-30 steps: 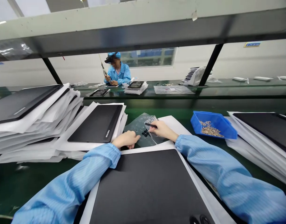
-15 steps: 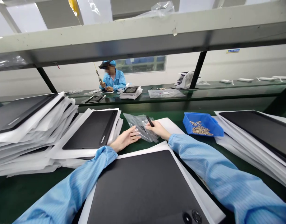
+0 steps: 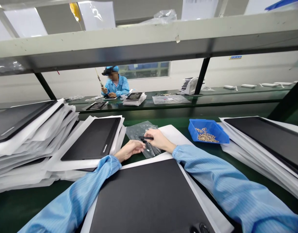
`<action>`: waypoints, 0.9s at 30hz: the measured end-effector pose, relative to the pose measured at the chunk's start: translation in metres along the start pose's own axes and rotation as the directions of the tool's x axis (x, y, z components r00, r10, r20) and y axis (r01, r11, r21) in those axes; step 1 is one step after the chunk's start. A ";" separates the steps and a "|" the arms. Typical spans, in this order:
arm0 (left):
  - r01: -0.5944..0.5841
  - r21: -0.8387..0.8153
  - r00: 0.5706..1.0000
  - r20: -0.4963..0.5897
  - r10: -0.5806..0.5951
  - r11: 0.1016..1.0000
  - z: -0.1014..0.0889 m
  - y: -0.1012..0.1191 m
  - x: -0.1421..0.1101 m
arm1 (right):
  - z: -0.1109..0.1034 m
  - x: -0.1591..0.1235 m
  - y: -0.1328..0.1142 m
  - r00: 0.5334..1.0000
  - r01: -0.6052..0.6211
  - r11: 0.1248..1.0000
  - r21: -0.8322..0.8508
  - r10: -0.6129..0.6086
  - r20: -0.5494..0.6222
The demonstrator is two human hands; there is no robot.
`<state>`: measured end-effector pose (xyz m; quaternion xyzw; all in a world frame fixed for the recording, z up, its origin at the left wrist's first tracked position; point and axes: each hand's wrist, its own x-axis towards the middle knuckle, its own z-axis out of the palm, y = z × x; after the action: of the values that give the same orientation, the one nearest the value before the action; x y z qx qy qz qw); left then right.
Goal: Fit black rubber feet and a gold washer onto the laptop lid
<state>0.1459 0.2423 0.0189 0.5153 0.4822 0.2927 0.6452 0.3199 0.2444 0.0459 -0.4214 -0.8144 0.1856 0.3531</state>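
Black pen-like tool (image 3: 147, 138) pinched in the right hand (image 3: 158, 140) at frame centre, its long axis sideways, pointing toward the left hand (image 3: 131, 150), fingers curled, whether gripping I cannot tell; crumpled clear plastic bag (image 3: 135, 130) lies between and beyond.

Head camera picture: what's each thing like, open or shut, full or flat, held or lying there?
Black stick: held in the right hand
Left hand: fingers close together, beside the bag; grip unclear
Clear plastic bag: crumpled; can't tell if open
Blue tray: open-topped, partly filled with tan pieces
Nearest black panel: lying flat on white sheet
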 end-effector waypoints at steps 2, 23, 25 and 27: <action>-0.013 0.001 1.000 0.002 0.013 1.000 0.000 -0.001 0.000 | 0.002 -0.001 -0.005 1.000 0.001 1.000 -0.012 -0.001 0.020; -0.010 0.032 1.000 0.013 0.010 0.999 0.000 -0.004 0.000 | 0.014 -0.010 -0.002 0.969 -0.226 0.965 0.135 0.207 0.138; -0.004 0.049 1.000 0.008 0.003 0.999 0.001 -0.003 0.000 | 0.015 -0.010 0.001 0.964 -0.248 0.954 0.170 0.224 0.145; 0.009 0.071 1.000 -0.001 -0.009 0.997 0.002 -0.002 -0.001 | 0.015 -0.010 0.006 0.957 -0.274 0.937 0.217 0.244 0.155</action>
<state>0.1469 0.2406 0.0177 0.5358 0.4947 0.2728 0.6275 0.3164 0.2399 0.0284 -0.4677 -0.7442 0.3525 0.3212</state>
